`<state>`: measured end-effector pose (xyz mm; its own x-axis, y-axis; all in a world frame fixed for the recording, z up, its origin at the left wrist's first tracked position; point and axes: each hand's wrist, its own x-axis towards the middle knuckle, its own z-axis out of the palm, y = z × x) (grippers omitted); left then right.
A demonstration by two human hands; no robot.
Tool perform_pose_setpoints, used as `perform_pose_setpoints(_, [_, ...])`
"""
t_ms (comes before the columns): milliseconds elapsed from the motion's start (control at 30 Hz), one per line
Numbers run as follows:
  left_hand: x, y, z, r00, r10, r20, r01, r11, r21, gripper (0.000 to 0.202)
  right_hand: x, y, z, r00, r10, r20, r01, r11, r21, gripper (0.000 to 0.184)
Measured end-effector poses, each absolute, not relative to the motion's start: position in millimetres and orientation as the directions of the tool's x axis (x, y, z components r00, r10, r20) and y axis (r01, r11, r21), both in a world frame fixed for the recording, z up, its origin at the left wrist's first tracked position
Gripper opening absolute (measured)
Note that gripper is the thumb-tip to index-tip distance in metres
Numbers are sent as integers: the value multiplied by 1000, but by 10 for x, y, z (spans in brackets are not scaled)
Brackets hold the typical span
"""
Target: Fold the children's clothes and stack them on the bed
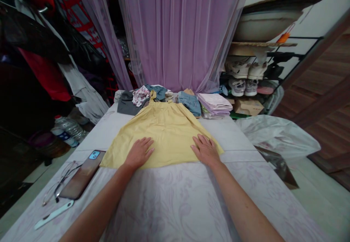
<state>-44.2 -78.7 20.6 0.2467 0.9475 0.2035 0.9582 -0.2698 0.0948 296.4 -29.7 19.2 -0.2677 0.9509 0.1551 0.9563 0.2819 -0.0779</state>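
A yellow sleeveless dress (164,129) lies spread flat on a pale floral sheet (169,202), straps pointing away from me. My left hand (139,152) rests palm down on the lower left part of the skirt, fingers stretched out. My right hand (205,149) lies flat on the lower right part near the hem, fingers extended too. Neither hand grips the cloth.
A phone (83,174), glasses (58,185) and a white flat tool (53,214) lie at the left edge. Folded clothes (214,105) and loose garments (142,96) sit at the far end before a purple curtain (177,34). A water bottle (67,129) stands left; a shoe rack (246,78) and plastic bag (276,134) right.
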Motion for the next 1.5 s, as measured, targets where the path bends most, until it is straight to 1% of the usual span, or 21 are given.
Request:
perform_pose_setpoints(100, [-525,-930,204,218,960,177,969,-235,81,52,3017,-369,150,-240,938,252,954,275,-116,42])
perform_pose_setpoints(200, [-462,-1045,216,178,969,170,980,-190,60,57,3086,-427,144,-177,924,340,948,253,-193,37])
perform_pose_setpoints(267, [-318,-1098,218,176,970,165,980,-188,60,59,3139,-451,153,-61,914,401,951,176,-254,37])
perform_pose_setpoints(333, [-108,-1118,217,208,966,152,973,-221,73,59,3194,-459,163,102,894,436,950,43,-310,43])
perform_pose_setpoints(400, [126,-1104,213,244,959,143,961,-259,94,58,3253,-455,165,252,871,421,930,-98,-354,51])
perform_pose_setpoints(467, [333,-1071,208,268,953,141,953,-284,109,56,3319,-442,158,349,859,374,902,-200,-383,56])
perform_pose_setpoints(567, [521,-1031,192,302,944,133,944,-315,99,57,3427,-423,141,395,863,314,878,-254,-406,47])
perform_pose_setpoints(633, [563,-1027,178,317,939,132,941,-329,79,59,3495,-412,131,397,867,302,864,-243,-441,37])
perform_pose_setpoints(700, [567,-1035,168,318,938,137,942,-328,64,60,3545,-402,126,383,869,313,843,-190,-503,31])
perform_pose_setpoints(833, [559,-1048,180,311,939,146,944,-323,71,59,3508,-409,149,326,878,352,748,-12,-664,33])
perform_pose_setpoints(900, [563,-1048,200,303,944,128,944,-316,95,60,3386,-440,191,286,888,360,703,60,-708,34])
perform_pose_setpoints(967, [562,-1040,223,288,952,100,944,-300,139,58,3196,-495,255,204,903,378,695,139,-706,32])
perform_pose_setpoints(1033, [546,-1012,248,259,963,71,937,-268,225,55,2964,-566,329,70,910,409,711,242,-660,29])
perform_pose_setpoints(1133, [499,-901,310,175,984,23,871,-166,462,51,2625,-680,419,-133,881,454,714,403,-573,28])
perform_pose_setpoints(1200, [473,-770,379,98,995,0,748,-74,660,50,2448,-741,444,-240,852,465,695,485,-531,28])
perform_pose_setpoints(1267, [472,-601,467,24,999,-48,544,27,839,52,2326,-780,442,-323,826,462,675,543,-499,26])
perform_pose_setpoints(1300, [485,-507,513,0,996,-91,423,82,902,53,2282,-790,435,-355,815,458,666,564,-487,24])
perform_pose_setpoints(1333, [505,-411,559,-14,990,-142,300,139,944,55,2249,-794,427,-379,807,454,659,579,-480,23])
perform_pose_setpoints(1400, [562,-213,640,-10,970,-244,88,244,966,60,2205,-790,412,-404,799,446,654,593,-470,20])
perform_pose_setpoints(1433, [594,-113,674,-6,959,-284,15,284,959,64,2189,-784,408,-410,798,442,657,594,-464,19])
perform_pose_setpoints(1500, [650,89,722,-16,942,-336,-65,334,940,72,2162,-764,401,-418,796,438,666,596,-448,18])
